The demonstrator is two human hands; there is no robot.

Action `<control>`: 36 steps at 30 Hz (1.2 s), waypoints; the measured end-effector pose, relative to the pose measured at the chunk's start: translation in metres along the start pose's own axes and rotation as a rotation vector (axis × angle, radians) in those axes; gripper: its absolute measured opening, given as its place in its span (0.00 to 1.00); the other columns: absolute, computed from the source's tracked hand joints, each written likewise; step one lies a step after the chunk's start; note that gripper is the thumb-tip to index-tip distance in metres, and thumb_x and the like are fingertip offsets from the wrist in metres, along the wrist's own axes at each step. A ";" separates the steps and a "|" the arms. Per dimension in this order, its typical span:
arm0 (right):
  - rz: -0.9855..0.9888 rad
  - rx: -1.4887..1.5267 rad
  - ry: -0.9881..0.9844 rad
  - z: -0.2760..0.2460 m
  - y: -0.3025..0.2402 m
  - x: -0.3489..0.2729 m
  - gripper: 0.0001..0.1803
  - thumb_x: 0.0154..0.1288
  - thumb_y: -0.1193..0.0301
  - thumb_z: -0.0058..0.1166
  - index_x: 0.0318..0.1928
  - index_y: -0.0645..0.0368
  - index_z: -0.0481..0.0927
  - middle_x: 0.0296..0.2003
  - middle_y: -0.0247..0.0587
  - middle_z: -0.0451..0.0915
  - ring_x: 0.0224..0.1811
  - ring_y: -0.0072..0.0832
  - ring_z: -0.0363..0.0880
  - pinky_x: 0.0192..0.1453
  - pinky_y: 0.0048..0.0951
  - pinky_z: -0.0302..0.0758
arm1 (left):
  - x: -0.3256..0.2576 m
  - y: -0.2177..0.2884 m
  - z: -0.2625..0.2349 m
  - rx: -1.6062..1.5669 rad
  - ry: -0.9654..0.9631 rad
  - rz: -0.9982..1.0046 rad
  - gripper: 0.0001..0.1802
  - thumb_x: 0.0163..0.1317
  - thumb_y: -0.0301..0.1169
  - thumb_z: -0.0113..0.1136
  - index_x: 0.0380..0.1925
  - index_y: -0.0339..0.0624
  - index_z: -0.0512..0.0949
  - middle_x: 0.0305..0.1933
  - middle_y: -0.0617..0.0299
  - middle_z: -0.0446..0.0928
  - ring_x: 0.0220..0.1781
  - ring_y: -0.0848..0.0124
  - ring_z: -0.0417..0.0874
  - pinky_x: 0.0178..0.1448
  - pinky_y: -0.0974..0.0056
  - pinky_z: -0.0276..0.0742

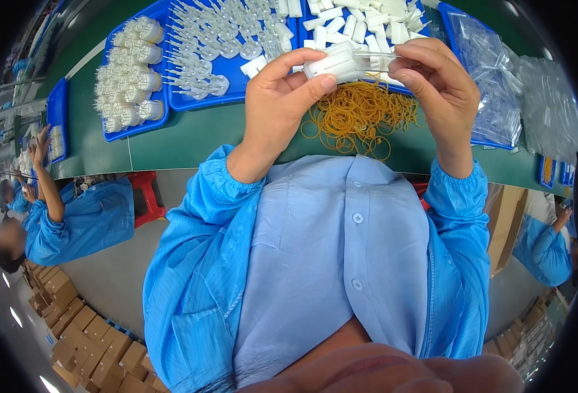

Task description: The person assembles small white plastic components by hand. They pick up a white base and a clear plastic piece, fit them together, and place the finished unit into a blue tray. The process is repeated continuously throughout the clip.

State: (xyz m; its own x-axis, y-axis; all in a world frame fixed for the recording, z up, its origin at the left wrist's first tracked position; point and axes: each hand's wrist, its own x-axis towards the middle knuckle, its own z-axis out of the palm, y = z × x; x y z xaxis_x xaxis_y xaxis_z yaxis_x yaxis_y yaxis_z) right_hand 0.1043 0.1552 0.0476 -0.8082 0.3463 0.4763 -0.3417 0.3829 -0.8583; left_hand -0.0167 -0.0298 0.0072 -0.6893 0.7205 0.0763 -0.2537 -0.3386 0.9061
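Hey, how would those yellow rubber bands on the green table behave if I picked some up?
The yellow rubber bands would probably be floppy, since they lie in loose, curving loops. Each looks light, being so thin. Pinching one could drag others along, because the loops overlap in a heap.

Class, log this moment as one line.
Left hand: holds white part; Right hand: grips clear piece; Table: rubber bands, blue trays

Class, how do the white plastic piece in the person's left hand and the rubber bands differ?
The white plastic piece is chunky; the rubber bands are thin loops. The white plastic piece is pale, the rubber bands amber-yellow. The white plastic piece is held up in the left hand, while the rubber bands lie heaped on the green table.
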 end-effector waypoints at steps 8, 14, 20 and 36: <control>0.058 -0.051 -0.032 -0.002 -0.001 -0.003 0.14 0.56 0.81 0.63 0.45 0.65 0.82 0.40 0.39 0.79 0.41 0.23 0.78 0.45 0.21 0.77 | -0.002 -0.003 -0.001 -0.052 0.041 0.054 0.16 0.59 0.21 0.64 0.47 0.31 0.75 0.44 0.50 0.80 0.44 0.70 0.82 0.49 0.68 0.80; 0.009 0.007 -0.013 0.003 0.002 0.000 0.14 0.56 0.82 0.62 0.45 0.65 0.83 0.40 0.39 0.79 0.40 0.23 0.79 0.44 0.20 0.76 | -0.001 -0.004 -0.001 -0.019 0.049 0.042 0.14 0.59 0.21 0.65 0.45 0.32 0.78 0.47 0.56 0.78 0.45 0.72 0.81 0.51 0.69 0.78; 0.093 0.060 -0.030 0.010 0.000 0.000 0.14 0.56 0.82 0.62 0.44 0.65 0.83 0.38 0.38 0.78 0.39 0.22 0.78 0.44 0.19 0.76 | 0.005 -0.006 -0.005 0.042 0.093 0.018 0.08 0.55 0.23 0.68 0.36 0.35 0.83 0.48 0.60 0.74 0.42 0.76 0.76 0.47 0.72 0.73; 0.349 0.237 0.070 0.015 -0.002 0.000 0.10 0.60 0.81 0.59 0.44 0.67 0.82 0.39 0.39 0.79 0.42 0.25 0.81 0.47 0.21 0.79 | 0.004 -0.004 0.001 0.299 0.102 0.210 0.12 0.53 0.23 0.71 0.38 0.35 0.82 0.53 0.57 0.67 0.49 0.72 0.77 0.52 0.71 0.79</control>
State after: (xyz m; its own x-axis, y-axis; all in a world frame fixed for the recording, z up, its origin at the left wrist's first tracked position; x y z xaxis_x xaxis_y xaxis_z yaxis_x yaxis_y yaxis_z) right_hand 0.0982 0.1418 0.0462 -0.8631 0.4809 0.1544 -0.1610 0.0278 -0.9866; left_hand -0.0174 -0.0248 0.0043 -0.7732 0.5850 0.2447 0.0991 -0.2696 0.9579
